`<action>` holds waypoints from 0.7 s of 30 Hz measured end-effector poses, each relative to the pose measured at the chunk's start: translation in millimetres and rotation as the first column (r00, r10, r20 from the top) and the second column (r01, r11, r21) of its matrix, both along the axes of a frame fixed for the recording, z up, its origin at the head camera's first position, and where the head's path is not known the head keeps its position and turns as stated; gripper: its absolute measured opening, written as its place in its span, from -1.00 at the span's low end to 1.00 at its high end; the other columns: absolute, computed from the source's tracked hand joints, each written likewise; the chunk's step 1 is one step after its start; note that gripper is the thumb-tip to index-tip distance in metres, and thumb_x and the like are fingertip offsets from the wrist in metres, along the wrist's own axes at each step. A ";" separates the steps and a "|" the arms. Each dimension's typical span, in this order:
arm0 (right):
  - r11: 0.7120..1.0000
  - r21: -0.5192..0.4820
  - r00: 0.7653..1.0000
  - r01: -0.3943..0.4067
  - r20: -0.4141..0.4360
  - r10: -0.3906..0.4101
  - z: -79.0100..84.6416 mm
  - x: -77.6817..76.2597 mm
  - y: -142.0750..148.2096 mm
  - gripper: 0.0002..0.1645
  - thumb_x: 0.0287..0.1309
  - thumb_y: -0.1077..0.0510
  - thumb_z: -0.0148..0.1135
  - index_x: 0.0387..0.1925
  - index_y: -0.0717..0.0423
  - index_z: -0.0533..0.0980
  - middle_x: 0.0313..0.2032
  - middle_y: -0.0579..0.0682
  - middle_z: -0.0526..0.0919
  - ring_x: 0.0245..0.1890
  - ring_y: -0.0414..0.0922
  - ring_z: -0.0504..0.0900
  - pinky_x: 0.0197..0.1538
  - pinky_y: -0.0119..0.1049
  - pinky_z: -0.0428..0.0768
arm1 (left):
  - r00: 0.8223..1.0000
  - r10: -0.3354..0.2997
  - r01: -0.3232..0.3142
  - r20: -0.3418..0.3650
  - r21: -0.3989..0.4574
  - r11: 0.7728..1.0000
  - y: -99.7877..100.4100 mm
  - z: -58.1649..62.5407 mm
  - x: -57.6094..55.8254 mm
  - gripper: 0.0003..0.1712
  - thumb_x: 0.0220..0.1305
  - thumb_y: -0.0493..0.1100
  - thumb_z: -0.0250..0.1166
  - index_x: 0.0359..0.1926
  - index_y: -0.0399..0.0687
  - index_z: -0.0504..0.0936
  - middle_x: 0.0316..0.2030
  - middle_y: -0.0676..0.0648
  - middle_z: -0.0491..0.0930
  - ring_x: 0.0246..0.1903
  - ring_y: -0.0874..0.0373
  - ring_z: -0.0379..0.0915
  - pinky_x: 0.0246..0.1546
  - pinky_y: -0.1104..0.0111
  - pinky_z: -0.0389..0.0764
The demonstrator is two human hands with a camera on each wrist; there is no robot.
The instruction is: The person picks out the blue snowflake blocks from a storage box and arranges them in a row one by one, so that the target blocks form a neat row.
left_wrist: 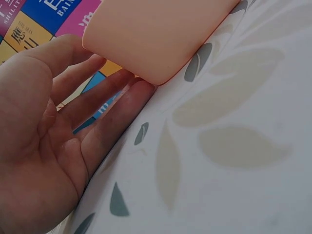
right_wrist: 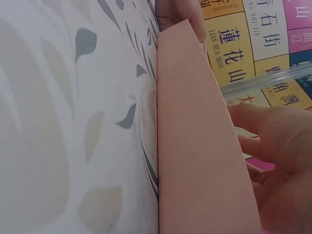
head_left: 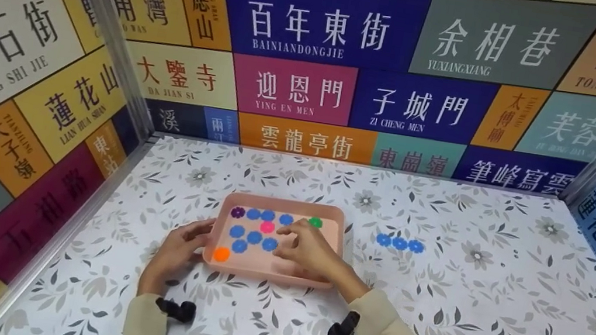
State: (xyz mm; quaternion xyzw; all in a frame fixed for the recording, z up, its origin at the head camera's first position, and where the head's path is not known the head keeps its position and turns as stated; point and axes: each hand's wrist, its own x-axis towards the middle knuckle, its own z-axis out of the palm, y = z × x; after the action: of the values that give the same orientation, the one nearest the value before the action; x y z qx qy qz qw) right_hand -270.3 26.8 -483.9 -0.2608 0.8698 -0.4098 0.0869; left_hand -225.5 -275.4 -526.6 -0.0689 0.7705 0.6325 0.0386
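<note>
A shallow pink tray point(head_left: 270, 277) stands on the table with small flower-shaped pieces in it. Several are blue point(head_left: 254, 237); a purple piece point(head_left: 237, 212), a pink piece point(head_left: 267, 227), a green piece point(head_left: 315, 222) and an orange piece point(head_left: 222, 253) lie among them. My left hand point(head_left: 181, 244) touches the tray's left side, and in the left wrist view its fingers point(left_wrist: 117, 105) reach the tray's lower corner. Over the tray's right half hovers my right hand point(head_left: 312, 250), thumb and forefinger apart, with no piece visible between them. Its fingertips are hidden behind the tray wall in the right wrist view.
Right of the tray, three blue flower pieces point(head_left: 400, 243) lie joined or touching in a row on the floral tablecloth point(head_left: 467, 299). Panels with street names point(head_left: 318, 29) wall the table at the back and both sides. Each wrist wears a black strap point(head_left: 176, 309).
</note>
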 end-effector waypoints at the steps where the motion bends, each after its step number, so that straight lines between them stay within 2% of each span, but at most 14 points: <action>1: 1.000 -0.012 0.999 0.009 0.031 -0.008 -1.0 -0.3 -2.7 -0.45 0.10 0.10 0.48 0.13 0.18 0.61 -0.02 0.13 0.58 -0.22 -0.11 0.59 -0.12 -0.29 0.61 | 1.000 0.002 -0.002 0.005 -0.001 1.000 0.0 0.3 0.0 -0.50 0.42 -0.15 0.20 0.35 0.15 0.50 0.35 -0.11 0.48 0.17 -0.01 0.53 0.03 0.23 0.69; 5: 0.997 -0.053 0.990 0.048 0.132 -0.041 -4.1 -0.7 -11.5 -0.41 0.08 0.09 0.50 0.15 0.17 0.59 -0.01 0.12 0.56 -0.14 -0.09 0.60 -0.04 -0.24 0.65 | 1.000 0.012 -0.012 0.016 -0.015 1.000 0.4 1.4 0.2 -0.50 0.42 -0.13 0.20 0.35 0.18 0.50 0.35 -0.09 0.48 0.13 0.03 0.54 -0.01 0.27 0.70; 9: 0.995 -0.062 0.983 0.079 0.173 -0.067 -7.0 -0.6 -18.3 -0.41 0.07 0.12 0.50 0.15 0.19 0.59 0.02 0.12 0.55 -0.02 -0.01 0.64 0.05 -0.18 0.66 | 1.000 0.012 -0.012 -0.001 -0.026 1.000 0.7 0.5 0.4 -0.50 0.41 -0.11 0.22 0.35 0.15 0.51 0.32 -0.12 0.51 0.11 0.02 0.57 -0.03 0.26 0.71; 14: 0.995 -0.035 0.984 0.098 0.153 -0.092 -9.8 -1.6 -25.3 -0.45 0.06 0.15 0.51 0.11 0.19 0.60 0.01 0.09 0.57 -0.01 -0.02 0.63 0.08 -0.17 0.64 | 1.000 0.015 -0.014 0.017 -0.052 0.999 0.3 0.0 -0.2 -0.52 0.41 -0.07 0.22 0.32 0.24 0.53 0.31 -0.06 0.52 0.10 0.04 0.55 0.01 0.25 0.70; 21: 0.995 0.033 0.991 0.090 0.100 -0.093 -12.5 -2.4 -32.4 -0.42 0.00 0.13 0.54 0.08 0.23 0.61 -0.06 0.10 0.62 -0.12 -0.10 0.53 0.08 -0.15 0.58 | 1.000 0.003 -0.003 -0.004 -0.047 0.999 -0.6 0.3 -0.5 -0.51 0.42 -0.11 0.21 0.35 0.19 0.51 0.33 -0.09 0.50 0.14 0.03 0.54 0.04 0.23 0.69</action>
State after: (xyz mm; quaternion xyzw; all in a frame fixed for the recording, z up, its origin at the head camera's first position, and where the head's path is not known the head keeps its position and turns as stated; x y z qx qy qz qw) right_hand -272.8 -5.5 -496.3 -0.1981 0.8811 -0.4135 0.1157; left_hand -226.0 -276.0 -526.3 -0.0695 0.7852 0.6143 0.0344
